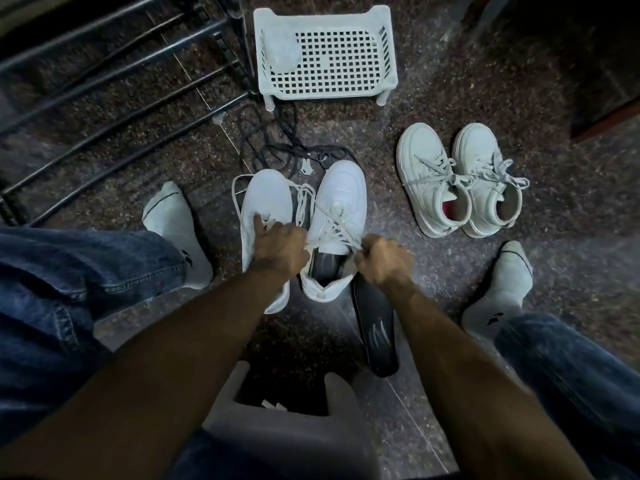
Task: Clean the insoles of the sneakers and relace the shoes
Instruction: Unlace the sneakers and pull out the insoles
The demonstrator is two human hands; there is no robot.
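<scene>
White sneakers (301,216) with white laces; a dark grey insole (375,327) (pale streaks on it); black laces (273,140); white grid-patterned basket (325,53); speckled brown floor (467,91).

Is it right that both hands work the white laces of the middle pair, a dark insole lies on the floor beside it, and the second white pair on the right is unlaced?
Not quite. The head view shows the second white pair laced, with tied bows. The rest stands: both hands at the laces, the dark insole on the floor.
</scene>
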